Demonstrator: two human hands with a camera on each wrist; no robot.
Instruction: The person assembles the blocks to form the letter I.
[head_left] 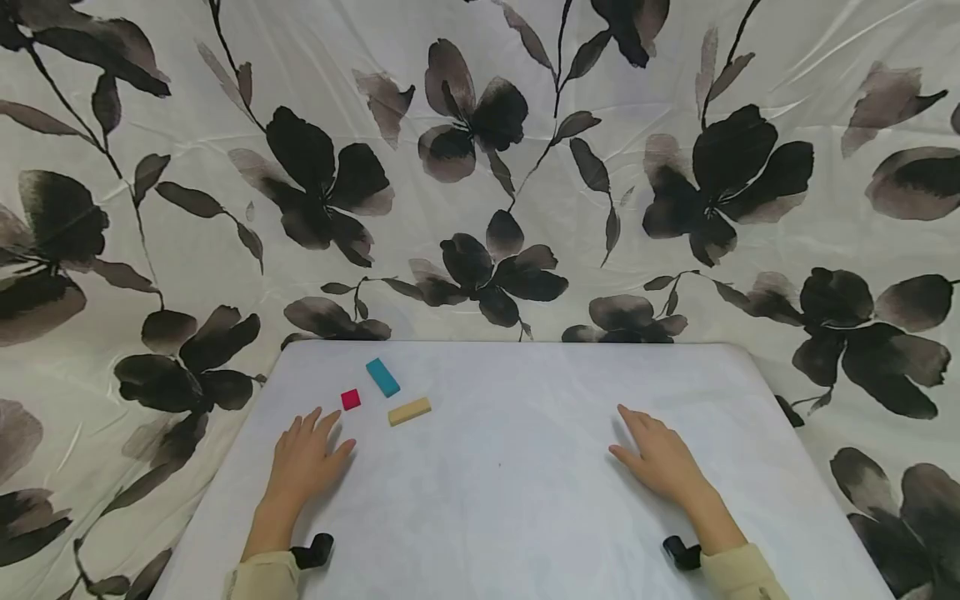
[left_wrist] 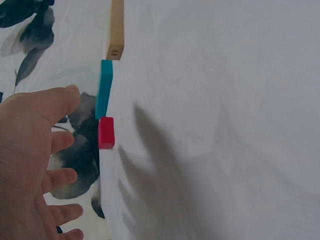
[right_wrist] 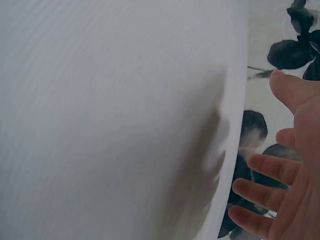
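In the head view three blocks lie apart on the white table: a red block (head_left: pixel 350 399), a blue one (head_left: pixel 383 377) and a yellow one (head_left: pixel 409 412). My left hand (head_left: pixel 303 462), fingers spread and holding nothing, is just below the red block. My right hand (head_left: pixel 663 458) is relaxed on the right side, away from the blocks, with nothing in it. The left wrist view shows the red block (left_wrist: pixel 106 133), blue block (left_wrist: pixel 104 89) and wooden block (left_wrist: pixel 115 30) beyond my left hand (left_wrist: pixel 35 160). In the right wrist view my right hand (right_wrist: pixel 295 170) has its fingers apart.
The white table (head_left: pixel 495 517) has its far edge against a floral cloth (head_left: pixel 480 192) that hangs behind and also shows at both sides. A black wrist camera (head_left: pixel 313 552) sits at my left wrist and another wrist camera (head_left: pixel 681 552) at my right.
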